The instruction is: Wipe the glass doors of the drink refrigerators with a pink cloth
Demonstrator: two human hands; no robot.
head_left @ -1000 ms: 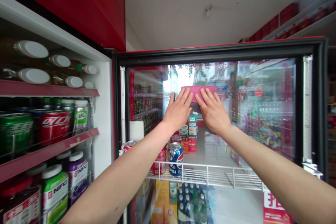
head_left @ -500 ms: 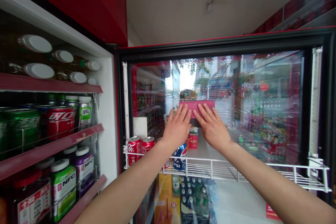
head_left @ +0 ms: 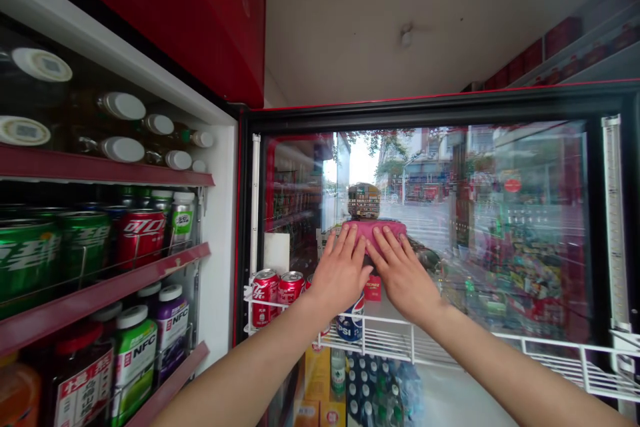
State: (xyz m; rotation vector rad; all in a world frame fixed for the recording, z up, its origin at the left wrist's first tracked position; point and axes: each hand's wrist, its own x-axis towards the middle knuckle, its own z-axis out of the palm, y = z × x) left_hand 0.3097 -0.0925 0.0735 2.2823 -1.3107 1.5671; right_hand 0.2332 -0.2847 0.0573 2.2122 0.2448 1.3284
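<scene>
Both hands press a pink cloth [head_left: 383, 230] flat against the glass pane [head_left: 505, 240] of an open fridge door. My left hand [head_left: 343, 267] lies on the cloth's left part, its fingers stretched out and pointing up. Beside it, my right hand [head_left: 403, 267] covers the right part with straight, slightly spread fingers. Neither hand's fingers wrap around the cloth. Below my left forearm and wrist, red cola cans [head_left: 264, 290] and a blue Pepsi can [head_left: 350, 323] stand in the white wire door rack [head_left: 413, 343], partly hidden.
The fridge interior is at left, its shelves [head_left: 115, 170] holding lying bottles, soda cans [head_left: 143, 237] and NFC juice bottles [head_left: 135, 353]. A black door frame [head_left: 425, 113] surrounds the pane. Through the glass below are yellow boxes [head_left: 320, 373] and packed bottles [head_left: 367, 387]. Street reflections cover the pane.
The hands and cloth have slid a little down and slightly left over the glass. The camera view has tilted, so the fridge and door appear lower and further right.
</scene>
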